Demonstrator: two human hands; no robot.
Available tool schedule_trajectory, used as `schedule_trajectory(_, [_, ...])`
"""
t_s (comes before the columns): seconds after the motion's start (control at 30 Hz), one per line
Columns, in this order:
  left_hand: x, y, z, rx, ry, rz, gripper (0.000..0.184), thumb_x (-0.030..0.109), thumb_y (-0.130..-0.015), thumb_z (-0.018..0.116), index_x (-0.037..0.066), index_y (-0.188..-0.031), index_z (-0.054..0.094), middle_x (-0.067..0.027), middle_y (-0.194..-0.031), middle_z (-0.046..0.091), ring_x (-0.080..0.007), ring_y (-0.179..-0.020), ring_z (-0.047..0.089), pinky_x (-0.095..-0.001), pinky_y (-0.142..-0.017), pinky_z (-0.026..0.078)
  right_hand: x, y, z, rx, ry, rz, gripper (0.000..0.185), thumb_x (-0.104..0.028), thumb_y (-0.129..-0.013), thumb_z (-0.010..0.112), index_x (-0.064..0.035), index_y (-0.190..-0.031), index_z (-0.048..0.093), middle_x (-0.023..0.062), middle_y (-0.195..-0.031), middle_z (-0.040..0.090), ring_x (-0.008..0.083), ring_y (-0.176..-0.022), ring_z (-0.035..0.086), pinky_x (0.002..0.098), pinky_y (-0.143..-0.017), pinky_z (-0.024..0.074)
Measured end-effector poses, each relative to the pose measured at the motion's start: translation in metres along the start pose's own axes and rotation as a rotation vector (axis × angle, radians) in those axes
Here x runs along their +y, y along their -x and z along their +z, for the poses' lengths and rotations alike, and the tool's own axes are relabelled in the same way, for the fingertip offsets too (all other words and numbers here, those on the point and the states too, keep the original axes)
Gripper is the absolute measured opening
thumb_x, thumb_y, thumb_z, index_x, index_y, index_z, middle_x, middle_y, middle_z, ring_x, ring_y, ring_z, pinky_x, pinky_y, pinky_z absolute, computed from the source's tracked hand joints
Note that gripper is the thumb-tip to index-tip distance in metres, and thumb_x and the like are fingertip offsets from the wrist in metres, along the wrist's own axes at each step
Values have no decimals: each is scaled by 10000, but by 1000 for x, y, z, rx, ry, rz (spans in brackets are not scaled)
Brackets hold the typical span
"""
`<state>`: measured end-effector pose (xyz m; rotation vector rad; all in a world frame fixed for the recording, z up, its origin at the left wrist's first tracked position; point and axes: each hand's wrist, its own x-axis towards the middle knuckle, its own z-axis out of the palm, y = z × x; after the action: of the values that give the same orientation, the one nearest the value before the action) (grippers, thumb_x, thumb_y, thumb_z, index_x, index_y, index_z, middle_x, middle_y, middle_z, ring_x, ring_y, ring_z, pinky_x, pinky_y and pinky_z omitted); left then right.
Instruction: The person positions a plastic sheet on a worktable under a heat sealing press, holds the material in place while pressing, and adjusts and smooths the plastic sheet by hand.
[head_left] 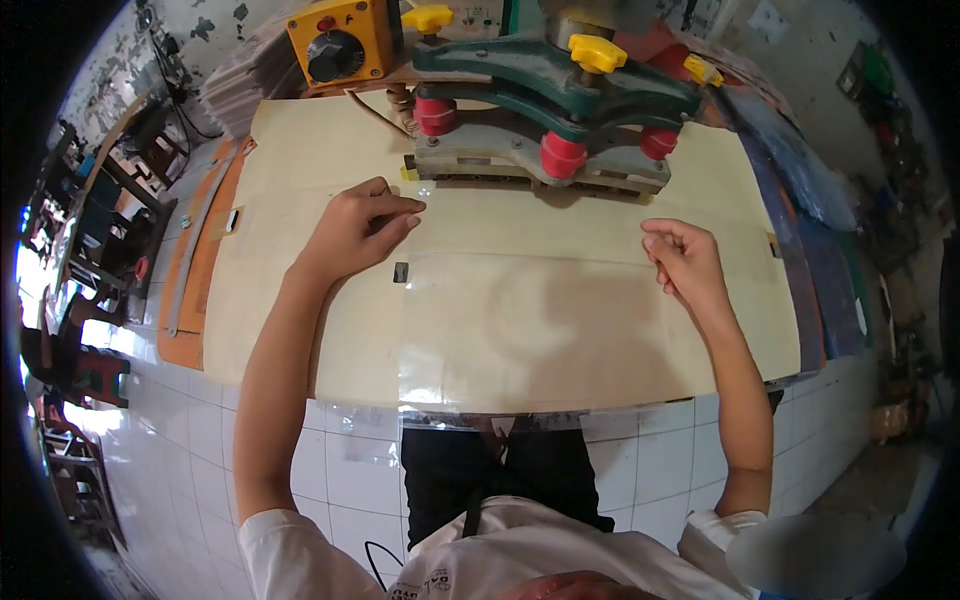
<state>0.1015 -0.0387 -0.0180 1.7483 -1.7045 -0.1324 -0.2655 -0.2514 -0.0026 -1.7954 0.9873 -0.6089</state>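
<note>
A clear plastic sheet [480,330] lies over the cream-coloured table cover, its near end hanging past the front edge. My left hand [365,230] is at the sheet's upper left side, thumb and forefinger closed in a pinch on its edge. On the opposite side my right hand [687,262] has its fingers curled in at the sheet's right edge; the film between them is hard to make out. Just beyond both hands stands a press machine [545,165] with a dark green frame, red cylinders and a grey head. A small dark mark [401,272] lies below my left hand.
A yellow control box [340,45] with a black dial stands at the back left. Yellow knobs [598,54] top the press. Stacked sheets [255,85] lie behind at left, and blue plastic material [795,150] at right. A metal ruler [198,245] lies along the left edge.
</note>
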Motion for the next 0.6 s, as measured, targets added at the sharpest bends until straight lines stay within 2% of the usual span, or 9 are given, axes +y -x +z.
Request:
schedule_trajectory(0.07, [-5, 1, 3, 52, -10, 36, 204, 158, -864, 721, 63, -1033, 785, -115, -754, 601, -262, -648, 591, -373, -625, 473, 5, -1, 0, 20, -20, -1, 262, -110, -952, 642, 49, -1156, 687, -14, -689, 595, 42, -516, 511, 208, -426, 408])
schedule_trajectory(0.5, [2, 3, 1, 13, -65, 19, 314, 289, -884, 739, 87, -1122, 776, -137, -785, 616, -285, -714, 616, -394, -686, 499, 4, 3, 4, 30, -3, -53, 253, -99, -941, 650, 49, -1142, 688, -12, -693, 596, 45, -505, 498, 212, -423, 404])
schedule_trajectory(0.6, [-1, 4, 2, 5, -76, 26, 314, 290, -885, 735, 81, -1117, 777, -145, -789, 615, -289, -734, 618, -400, -700, 501, 2, 4, 6, 31, -19, -49, 233, -80, -967, 638, 61, -1149, 675, 0, -719, 605, 28, -505, 482, 191, -401, 355])
